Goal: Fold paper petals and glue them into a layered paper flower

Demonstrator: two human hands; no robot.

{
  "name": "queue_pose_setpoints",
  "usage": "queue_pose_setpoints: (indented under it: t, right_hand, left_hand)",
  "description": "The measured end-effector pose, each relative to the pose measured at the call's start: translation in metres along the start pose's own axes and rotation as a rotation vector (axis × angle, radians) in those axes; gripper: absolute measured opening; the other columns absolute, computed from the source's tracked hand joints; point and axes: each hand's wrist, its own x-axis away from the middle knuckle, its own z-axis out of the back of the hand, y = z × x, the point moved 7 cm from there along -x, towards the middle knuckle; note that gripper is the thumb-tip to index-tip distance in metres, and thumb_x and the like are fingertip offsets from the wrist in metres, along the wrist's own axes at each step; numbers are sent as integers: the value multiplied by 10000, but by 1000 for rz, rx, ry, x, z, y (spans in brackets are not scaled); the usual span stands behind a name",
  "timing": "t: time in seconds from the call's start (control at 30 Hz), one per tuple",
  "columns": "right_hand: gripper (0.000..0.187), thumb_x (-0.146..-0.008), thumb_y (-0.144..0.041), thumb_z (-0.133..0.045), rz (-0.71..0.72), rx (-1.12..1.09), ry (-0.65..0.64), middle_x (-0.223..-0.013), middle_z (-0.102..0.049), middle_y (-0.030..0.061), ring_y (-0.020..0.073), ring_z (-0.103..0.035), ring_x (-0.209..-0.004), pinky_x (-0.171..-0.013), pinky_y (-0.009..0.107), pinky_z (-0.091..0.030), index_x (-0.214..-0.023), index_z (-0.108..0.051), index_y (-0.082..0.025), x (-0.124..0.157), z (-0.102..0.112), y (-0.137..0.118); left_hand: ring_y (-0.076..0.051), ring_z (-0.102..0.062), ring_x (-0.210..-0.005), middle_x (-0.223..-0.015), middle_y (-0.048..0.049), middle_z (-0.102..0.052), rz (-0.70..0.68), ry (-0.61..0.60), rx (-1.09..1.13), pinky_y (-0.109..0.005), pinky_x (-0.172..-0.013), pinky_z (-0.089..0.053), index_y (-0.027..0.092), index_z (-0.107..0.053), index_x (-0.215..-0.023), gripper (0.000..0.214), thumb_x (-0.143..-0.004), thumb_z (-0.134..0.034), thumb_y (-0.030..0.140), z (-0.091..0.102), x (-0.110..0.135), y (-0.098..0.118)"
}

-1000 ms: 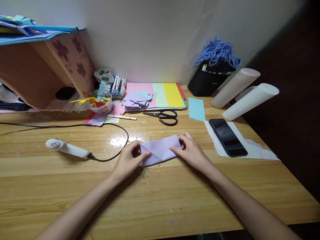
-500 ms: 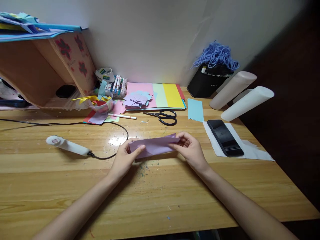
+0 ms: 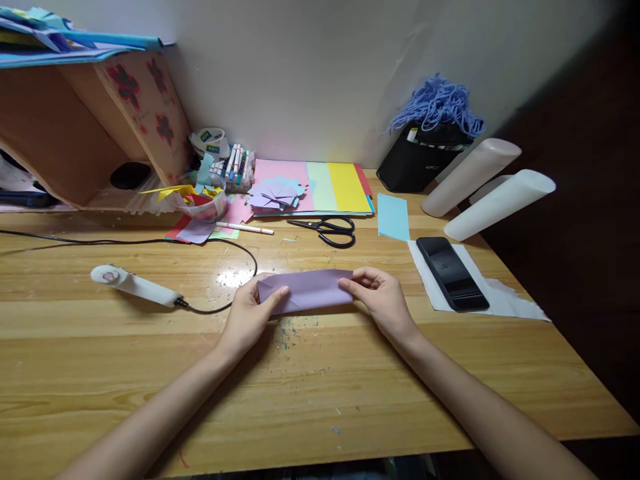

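Observation:
A folded sheet of purple paper (image 3: 311, 291) is stretched between my two hands, just above the wooden table (image 3: 320, 393). My left hand (image 3: 251, 308) pinches its left end, thumb on the near face and fingers behind. At the right end my right hand (image 3: 376, 292) grips it between thumb and curled fingers. Black-handled scissors (image 3: 336, 231) lie beyond the paper. To the left of my left hand is a white handheld device (image 3: 137, 288), shaped like a glue gun, with a black cable attached.
A black phone (image 3: 453, 273) rests on white tissue at the right, near two white cylinders (image 3: 500, 203). Coloured paper sheets (image 3: 350, 188), a tub of scraps (image 3: 207, 208) and a cardboard box (image 3: 145, 120) line the back. A light-blue card (image 3: 393, 217) lies right of the scissors.
The paper's upper layer, raised at the right end before, now lies more closely over the rest. Both hands keep hold of the ends. The view has shifted slightly.

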Motion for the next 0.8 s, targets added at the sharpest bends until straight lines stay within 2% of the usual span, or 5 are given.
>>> queue_pose_setpoints:
  t: [0.33,0.6,0.8]
  right_hand:
    - [335,-513,-377,-767,-40,16,5,-690,-666,45,178,-624,-652,-573,274,-481,-715,-619,-153,-3,4,7]
    - [282,-550,-332,-760,-57,-34,-49,-744,-685,48,165,-634,-679,-617,262,-489,-745,-648,-162,-4,1,9]
    - [317,-564,-346,-750,-75,-35,-64,-765,-689,51,171,-638,-698,-633,267,-488,-796,-635,-164,-6,0,13]
  left_hand:
    - [-188,-598,-847,-930,-66,-655,40,-19,48,-278,-725,-455,149,-593,-949,298,-728,-596,349,-3,1,-2]
    - [-192,-592,-875,-949,-66,-652,56,-48,34,-279,-744,-449,151,-593,-963,303,-738,-590,353,-4,1,-3]
    - [-197,-591,-890,-1010,-83,-643,81,-50,58,-300,-765,-448,139,-586,-988,330,-740,-591,356,-3,0,-8]
